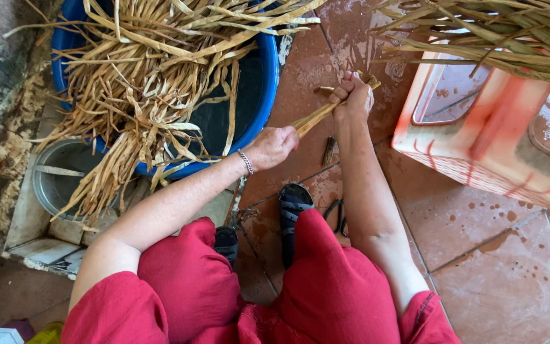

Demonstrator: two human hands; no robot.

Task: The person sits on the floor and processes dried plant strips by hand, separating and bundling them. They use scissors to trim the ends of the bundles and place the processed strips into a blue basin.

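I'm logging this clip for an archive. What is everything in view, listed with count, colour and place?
Round plastic tub: one, blue, upper left.
Dried fibre strips: many, tan, heaped in tub.
Round metal bucket: one, grey, below tub.
Plastic stool: one, orange-white, right.
Dried leaf bundle: one, tan-green, on stool.
Scissors: one, dark, on wet red tile floor.
Sandals: two, black.
Folded fibre strip: one, tan, held by both hands.
Left hand; right hand.

Bare wet tiles (510, 280) ahead-right; blue tub (259, 95) left, orange stool (479, 127) right as obstacles
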